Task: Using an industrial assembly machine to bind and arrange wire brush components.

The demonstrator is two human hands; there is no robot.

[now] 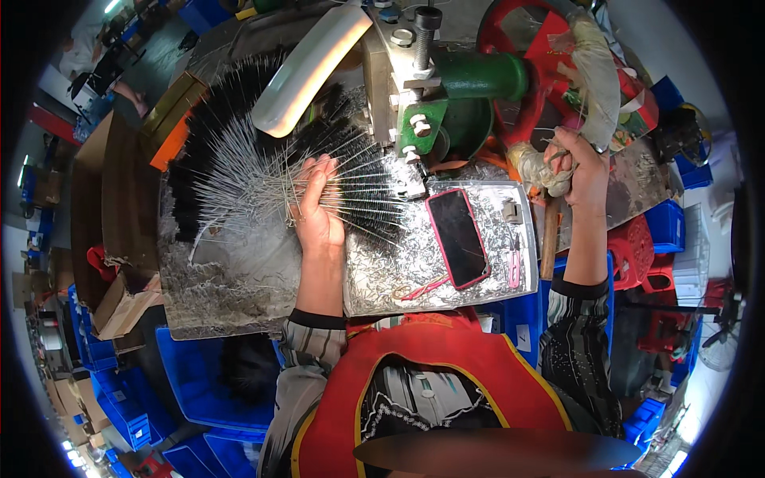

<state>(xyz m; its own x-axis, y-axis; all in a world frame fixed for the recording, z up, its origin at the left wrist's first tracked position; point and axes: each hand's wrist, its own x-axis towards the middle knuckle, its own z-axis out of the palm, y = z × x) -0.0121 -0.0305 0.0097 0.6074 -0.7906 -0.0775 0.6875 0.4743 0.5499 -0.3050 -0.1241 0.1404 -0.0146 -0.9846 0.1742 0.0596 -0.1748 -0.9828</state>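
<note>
My left hand (320, 211) is closed round a fanned bunch of thin metal wires (362, 187), their right ends pointing toward the press. A heap of similar silvery wires (239, 171) lies to its left, with dense black bristles (179, 199) around it; they look like twisted-wire brushes. My right hand (586, 171) is wrapped round the cloth-bound knob (535, 167) of a lever on the press. The green hand press (482, 76) stands ahead, with a metal block and bolts at its front. Whatever lies in its jaw is too small to make out.
A metal tray (382, 275) strewn with wire bits holds a pink-cased phone (457, 239) and small pink snips (514, 267). A lit lamp (311, 72) hangs over the heap. The press has a red wheel (510, 127). Cardboard boxes (119, 183) and blue bins (211, 390) stand left.
</note>
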